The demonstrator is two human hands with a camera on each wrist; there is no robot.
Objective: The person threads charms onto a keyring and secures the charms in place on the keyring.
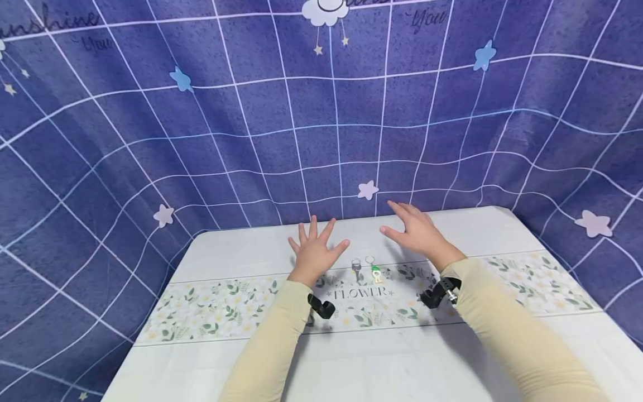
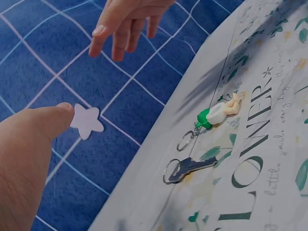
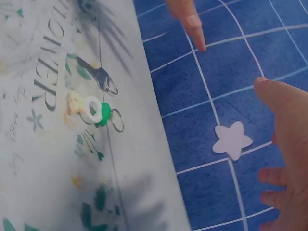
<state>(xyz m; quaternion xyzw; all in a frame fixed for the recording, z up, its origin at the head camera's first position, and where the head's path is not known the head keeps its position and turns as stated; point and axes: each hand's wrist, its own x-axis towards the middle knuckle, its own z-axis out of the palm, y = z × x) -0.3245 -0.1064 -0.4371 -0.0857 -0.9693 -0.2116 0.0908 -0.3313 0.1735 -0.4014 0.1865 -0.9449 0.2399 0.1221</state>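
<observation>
A dark key (image 1: 356, 269) on a metal ring lies on the table cover. Beside it lies a keychain (image 1: 376, 273) with a green, white and yellow charm and its own ring; the two are apart. My left hand (image 1: 314, 255) hovers to the left of the key, fingers spread, holding nothing. To the right of the keychain, my right hand (image 1: 417, 230) is held above the table with fingers extended and nothing in it. In the left wrist view the charm (image 2: 217, 114) and the key (image 2: 192, 168) show plainly. The right wrist view shows the key (image 3: 98, 77) too.
A white table cover (image 1: 241, 251) has a floral band with the word FLOWER. Behind and at both sides hangs a blue curtain (image 1: 311, 145) with white grid lines, stars and clouds. Black wrist straps (image 1: 321, 306) sit over the beige sleeves (image 1: 273, 340).
</observation>
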